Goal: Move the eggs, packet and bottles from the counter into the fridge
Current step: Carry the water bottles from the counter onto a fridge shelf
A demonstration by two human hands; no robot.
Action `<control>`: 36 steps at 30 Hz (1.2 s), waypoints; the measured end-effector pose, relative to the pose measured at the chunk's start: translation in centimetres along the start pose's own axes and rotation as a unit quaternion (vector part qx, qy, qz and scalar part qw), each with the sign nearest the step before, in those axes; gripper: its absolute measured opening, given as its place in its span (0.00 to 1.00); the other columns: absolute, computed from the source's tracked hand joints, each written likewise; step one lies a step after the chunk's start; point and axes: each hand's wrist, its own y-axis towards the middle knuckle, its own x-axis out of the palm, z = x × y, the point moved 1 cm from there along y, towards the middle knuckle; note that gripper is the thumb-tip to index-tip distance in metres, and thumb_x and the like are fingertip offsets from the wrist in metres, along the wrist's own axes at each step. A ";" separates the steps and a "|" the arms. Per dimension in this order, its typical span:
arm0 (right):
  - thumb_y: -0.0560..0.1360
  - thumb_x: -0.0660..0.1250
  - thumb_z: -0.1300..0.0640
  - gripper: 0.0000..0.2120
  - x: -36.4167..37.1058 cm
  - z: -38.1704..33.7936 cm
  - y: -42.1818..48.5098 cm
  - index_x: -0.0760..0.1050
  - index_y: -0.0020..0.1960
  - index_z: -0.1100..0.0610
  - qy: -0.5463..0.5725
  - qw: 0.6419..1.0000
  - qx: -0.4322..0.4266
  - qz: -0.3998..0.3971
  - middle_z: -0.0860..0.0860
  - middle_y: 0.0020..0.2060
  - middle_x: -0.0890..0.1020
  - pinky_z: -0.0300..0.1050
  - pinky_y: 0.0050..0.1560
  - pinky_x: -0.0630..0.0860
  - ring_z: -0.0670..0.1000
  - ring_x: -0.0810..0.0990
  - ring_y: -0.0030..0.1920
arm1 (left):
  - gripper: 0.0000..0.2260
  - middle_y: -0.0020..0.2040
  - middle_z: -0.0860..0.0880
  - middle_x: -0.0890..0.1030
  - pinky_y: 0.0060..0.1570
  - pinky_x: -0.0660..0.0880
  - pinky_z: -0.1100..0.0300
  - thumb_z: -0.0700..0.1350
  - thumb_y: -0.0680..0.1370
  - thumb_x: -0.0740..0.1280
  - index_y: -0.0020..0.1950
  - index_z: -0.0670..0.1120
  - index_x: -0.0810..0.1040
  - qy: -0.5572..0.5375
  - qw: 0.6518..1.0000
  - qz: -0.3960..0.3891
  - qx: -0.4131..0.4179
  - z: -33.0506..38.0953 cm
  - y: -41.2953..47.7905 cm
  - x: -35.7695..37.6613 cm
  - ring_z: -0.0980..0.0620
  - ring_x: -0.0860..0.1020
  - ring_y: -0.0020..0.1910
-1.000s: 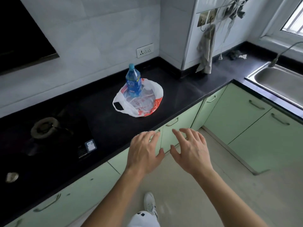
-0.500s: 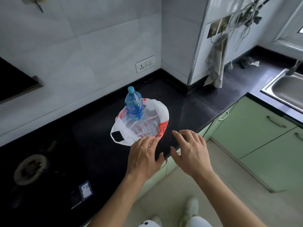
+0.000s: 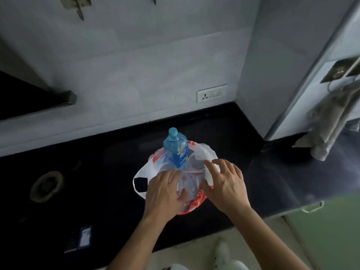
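At the far left, the dark range hood hung off the tiled wall, and below it the gas burner sat on the black worktop, with a small blue-and-white label nearer your side. Toward the middle lay the white plastic bag with red print, spread flat on the worktop, its cut-out handle loop pointing left. Your left hand was palm down on the near left part of that bag, its fingers straight and close together, gripping nothing, with the thumb against the crumpled clear plastic in the middle. Just beyond those fingertips the blue water bottle stood upright on the far part of the bag, its cap on, near the wall. Your right hand was over the bag's right edge, fingers spread and only lightly bent, holding nothing; whether it pressed the plastic or hung just above it I could not tell. On the wall behind was a white socket. Further right a grey towel hung by the corner, and below the worktop's edge was a green cabinet door with a metal handle.
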 end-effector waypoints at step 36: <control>0.76 0.62 0.37 0.33 16.0 6.8 7.4 0.68 0.75 0.54 0.016 0.982 -0.061 -0.177 0.56 0.78 0.64 0.61 0.75 0.64 0.61 0.61 0.78 | 0.35 0.58 0.60 0.77 0.57 0.74 0.69 0.46 0.62 0.83 0.62 0.60 0.68 -0.449 0.846 0.086 -0.274 -4.0 12.7 8.3 0.62 0.77 0.58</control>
